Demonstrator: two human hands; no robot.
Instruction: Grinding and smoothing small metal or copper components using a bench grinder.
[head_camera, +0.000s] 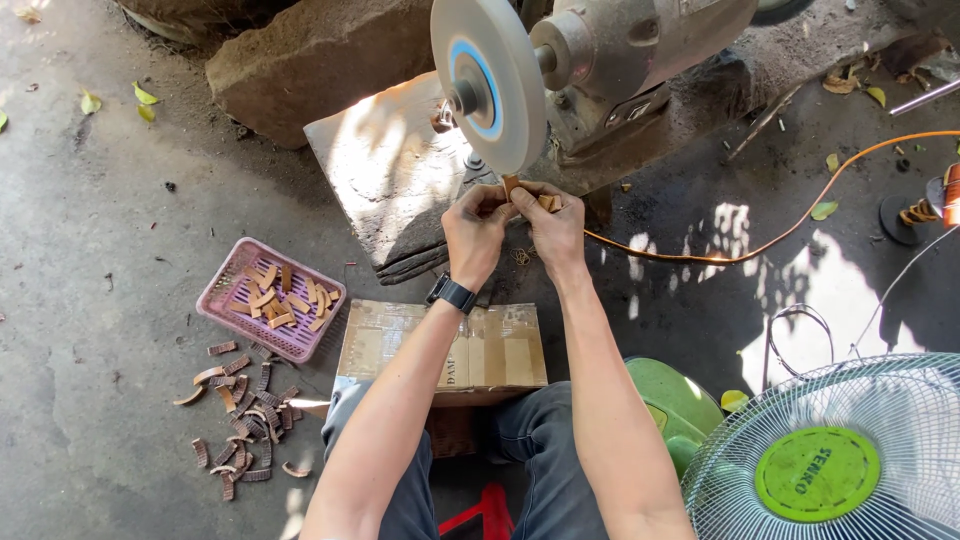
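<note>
Nearest me I count one white fan at my right knee and one cardboard box between my legs. Left of the box lies a heap of ribbed brown strips, too many to count, and beyond it one pink basket holding about a dozen pale pieces. One orange cable runs past on the right. Farther out, my left hand and right hand touch, fingers pinched together on one small wooden piece, pressed up against the single grinding wheel.
</note>
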